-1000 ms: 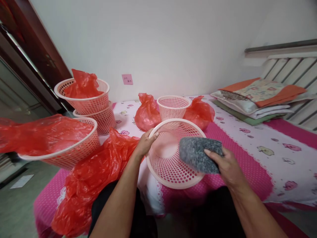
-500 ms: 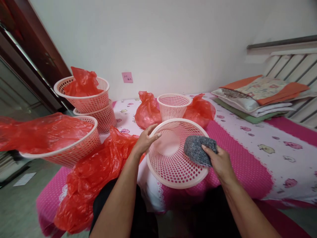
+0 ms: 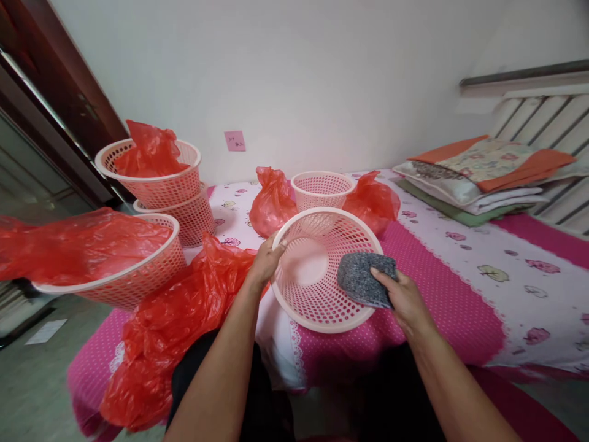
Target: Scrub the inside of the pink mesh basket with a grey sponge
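A round pink plastic basket (image 3: 307, 263) with a perforated wall is tilted toward me above the bed's front part. My left hand (image 3: 267, 261) grips its rim on the left, thumb over the edge and the other fingers hidden behind the wall. In my right hand (image 3: 405, 298) is a grey speckled cloth pad (image 3: 363, 279), thumb on top, fingers underneath out of sight. The pad overlaps the right inner wall of the basket; whether it presses on the wall I cannot tell.
Behind stands a smaller pink basket (image 3: 322, 189) between two red plastic bags (image 3: 273, 202). At left are stacked baskets (image 3: 177, 218), a bag-filled basket (image 3: 151, 270) and a crumpled red bag (image 3: 161, 331). Folded bedding (image 3: 478, 178) lies at right on the patterned bedsheet (image 3: 460, 294).
The held basket has risen a little and its opening faces me more. The grey pad and my right hand have shifted slightly left. My left hand keeps its hold on the rim.
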`<state>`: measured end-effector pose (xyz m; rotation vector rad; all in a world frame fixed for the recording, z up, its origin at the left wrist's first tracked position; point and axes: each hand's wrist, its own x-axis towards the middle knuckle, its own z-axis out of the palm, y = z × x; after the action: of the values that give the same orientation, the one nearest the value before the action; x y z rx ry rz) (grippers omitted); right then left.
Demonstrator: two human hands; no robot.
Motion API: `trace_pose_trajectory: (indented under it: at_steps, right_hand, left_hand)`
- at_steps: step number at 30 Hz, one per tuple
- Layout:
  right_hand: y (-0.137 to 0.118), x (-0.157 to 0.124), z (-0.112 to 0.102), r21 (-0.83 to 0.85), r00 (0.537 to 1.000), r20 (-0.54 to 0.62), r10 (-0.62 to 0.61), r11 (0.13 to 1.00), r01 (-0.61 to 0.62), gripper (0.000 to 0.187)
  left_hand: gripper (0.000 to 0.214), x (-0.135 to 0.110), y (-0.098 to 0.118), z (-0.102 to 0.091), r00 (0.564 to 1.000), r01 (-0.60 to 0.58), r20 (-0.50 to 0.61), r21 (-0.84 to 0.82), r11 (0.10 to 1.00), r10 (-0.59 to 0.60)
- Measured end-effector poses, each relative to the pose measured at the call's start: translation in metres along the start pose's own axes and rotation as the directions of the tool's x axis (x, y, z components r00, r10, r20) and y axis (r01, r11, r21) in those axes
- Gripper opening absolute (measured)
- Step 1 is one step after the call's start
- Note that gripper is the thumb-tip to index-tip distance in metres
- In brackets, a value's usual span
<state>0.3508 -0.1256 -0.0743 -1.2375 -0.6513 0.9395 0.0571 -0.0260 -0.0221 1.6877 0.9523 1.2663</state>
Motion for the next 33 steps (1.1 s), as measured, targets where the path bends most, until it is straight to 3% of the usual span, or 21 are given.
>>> trace_pose_trajectory:
  at_steps: [4,7,10,12,14,17,20,22,28,33]
  right_hand:
    - [0.004,0.006,-0.008,-0.109,0.998,0.002,-0.056,0.992,0.056,0.049]
    - [0.001,0.006,-0.012,-0.256,0.964,-0.114,-0.239,0.945,0.204,0.051]
    - [-0.010,-0.005,-0.009,-0.467,0.813,-0.123,-0.569,0.756,0.458,0.048]
    - [-0.018,-0.016,-0.004,-0.533,0.733,-0.045,-0.678,0.637,0.557,0.043]
    - [-0.021,-0.024,0.005,-0.528,0.748,0.063,-0.661,0.614,0.587,0.038]
    - [-0.016,-0.026,0.020,-0.464,0.829,0.234,-0.509,0.690,0.555,0.035]
    - [-0.003,-0.014,0.033,-0.395,0.889,0.300,-0.347,0.803,0.447,0.040]
    - [0.007,-0.003,0.039,-0.383,0.906,0.309,-0.290,0.833,0.398,0.041]
    - [0.026,0.029,0.062,-0.450,0.860,0.426,-0.280,0.759,0.470,0.036]
    - [0.029,0.043,0.096,-0.568,0.755,0.608,-0.246,0.529,0.630,0.027]
  left_hand:
    - [0.057,-0.001,0.002,0.003,1.000,0.001,0.031,-0.027,1.000,0.000]
    - [0.059,-0.002,0.004,0.006,0.999,-0.006,0.045,-0.026,1.000,0.007]
    - [0.064,-0.001,0.000,0.010,0.999,0.018,0.040,-0.056,0.998,-0.016]
    - [0.068,0.000,-0.004,0.011,0.997,0.052,0.055,-0.114,0.992,-0.046]
    - [0.069,0.001,-0.007,0.012,0.996,0.072,0.063,-0.140,0.987,-0.064]
    - [0.070,0.003,-0.007,0.011,0.997,0.055,0.055,-0.113,0.992,-0.049]
    - [0.071,0.003,-0.006,0.011,0.997,0.033,0.069,-0.109,0.993,-0.026]
    - [0.069,0.002,-0.006,0.011,0.997,0.027,0.078,-0.109,0.994,-0.018]
    - [0.066,0.002,-0.010,0.008,0.995,0.047,0.093,-0.145,0.988,-0.034]
    - [0.066,0.003,-0.004,0.010,0.997,0.021,0.077,-0.141,0.990,-0.010]
